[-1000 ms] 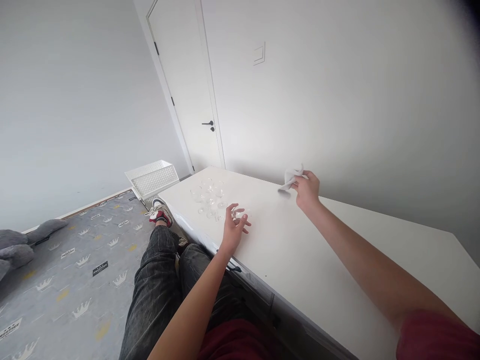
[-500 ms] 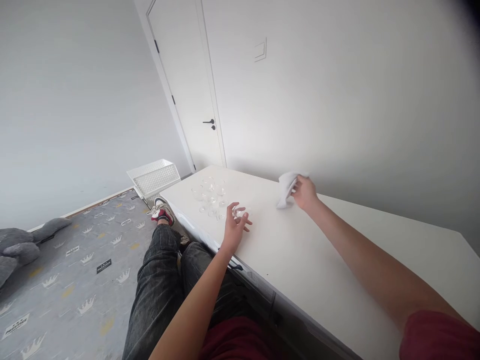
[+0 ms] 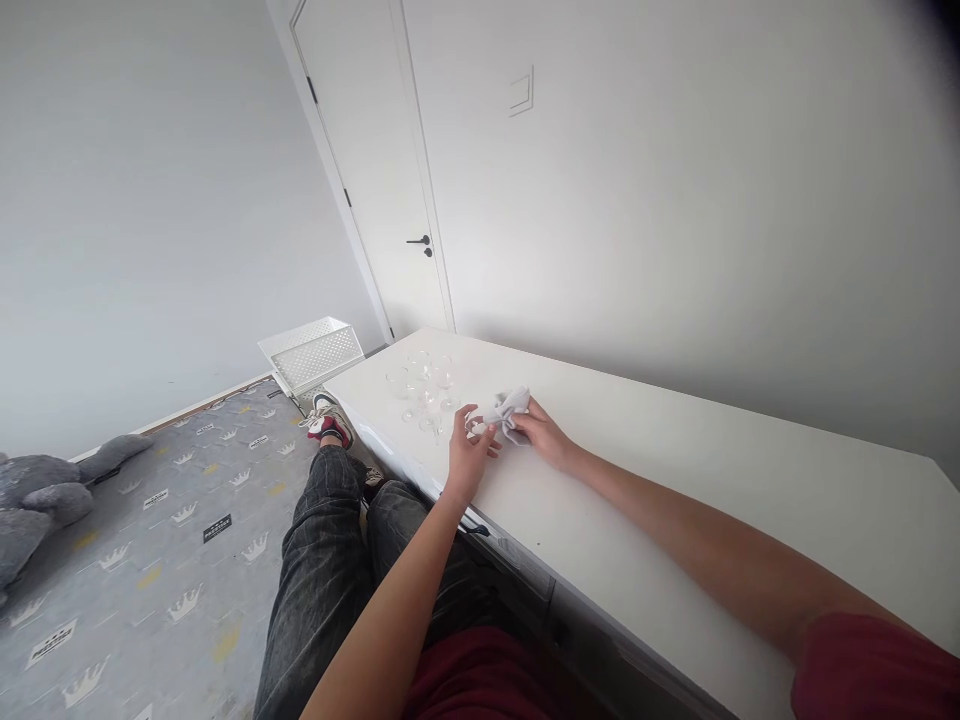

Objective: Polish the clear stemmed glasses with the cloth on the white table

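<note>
My left hand [image 3: 468,452] is closed around a clear glass [image 3: 474,422], held just over the white tabletop; its bowl and stem are partly covered by fingers and cloth. In my right hand [image 3: 541,432] is a crumpled pale grey cloth [image 3: 507,408], pressed against the right side of that glass. Whether the cloth reaches inside the glass I cannot tell. To the left, several clear stemmed glasses [image 3: 421,385] stand close together on the table.
The white table [image 3: 645,490] runs along the wall, with its front edge beside my legs. A white perforated basket [image 3: 315,358] stands past its far left end. A grey plush toy [image 3: 52,490] lies on the patterned floor mat [image 3: 187,560].
My right hand has brought the cloth leftward and down, from over the table's back part to the glass. My left hand has kept its hold with hardly any movement.
</note>
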`<move>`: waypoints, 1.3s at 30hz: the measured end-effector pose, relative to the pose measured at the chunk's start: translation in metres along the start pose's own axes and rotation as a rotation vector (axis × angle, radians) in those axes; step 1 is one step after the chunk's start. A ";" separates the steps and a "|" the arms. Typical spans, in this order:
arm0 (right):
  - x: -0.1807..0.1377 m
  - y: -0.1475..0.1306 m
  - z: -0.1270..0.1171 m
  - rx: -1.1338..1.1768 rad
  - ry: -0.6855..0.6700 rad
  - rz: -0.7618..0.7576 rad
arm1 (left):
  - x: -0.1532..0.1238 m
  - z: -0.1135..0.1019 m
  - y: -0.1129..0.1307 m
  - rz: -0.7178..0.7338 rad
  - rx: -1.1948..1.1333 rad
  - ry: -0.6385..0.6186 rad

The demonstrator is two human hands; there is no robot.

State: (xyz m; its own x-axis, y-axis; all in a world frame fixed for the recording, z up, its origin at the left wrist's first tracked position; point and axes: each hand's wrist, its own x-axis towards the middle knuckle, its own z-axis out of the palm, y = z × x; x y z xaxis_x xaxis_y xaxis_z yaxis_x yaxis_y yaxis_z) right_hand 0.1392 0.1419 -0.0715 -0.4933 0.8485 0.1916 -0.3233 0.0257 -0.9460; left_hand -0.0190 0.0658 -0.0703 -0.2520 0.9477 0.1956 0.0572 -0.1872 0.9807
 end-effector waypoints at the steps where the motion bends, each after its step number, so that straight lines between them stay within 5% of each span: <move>1: -0.003 -0.002 0.000 -0.016 -0.068 0.004 | 0.000 0.000 0.001 -0.001 0.015 -0.040; 5: -0.013 -0.010 0.004 -0.027 -0.271 0.001 | -0.002 -0.001 0.006 0.009 0.054 -0.188; 16: -0.010 -0.008 0.009 0.123 -0.048 0.010 | -0.001 -0.010 0.003 -0.036 0.044 -0.153; 21: -0.013 -0.007 0.019 -0.025 -0.191 0.053 | -0.003 -0.015 0.003 -0.033 0.085 -0.149; 30: -0.008 -0.010 0.016 0.172 -0.031 0.004 | -0.003 -0.011 0.003 -0.025 0.091 -0.055; 35: -0.013 -0.008 0.020 0.016 -0.159 0.067 | -0.005 -0.013 0.003 0.009 0.091 -0.202; 39: -0.008 -0.009 0.017 0.142 -0.113 0.045 | -0.003 -0.012 -0.002 -0.016 0.086 -0.123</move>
State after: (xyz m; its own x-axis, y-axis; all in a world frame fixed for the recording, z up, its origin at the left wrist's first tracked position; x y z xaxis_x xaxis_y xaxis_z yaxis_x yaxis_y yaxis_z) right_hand 0.1323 0.1256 -0.0598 -0.5949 0.7821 0.1854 -0.4055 -0.0929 -0.9094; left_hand -0.0295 0.0602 -0.0726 -0.1337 0.9760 0.1721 0.1381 -0.1536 0.9784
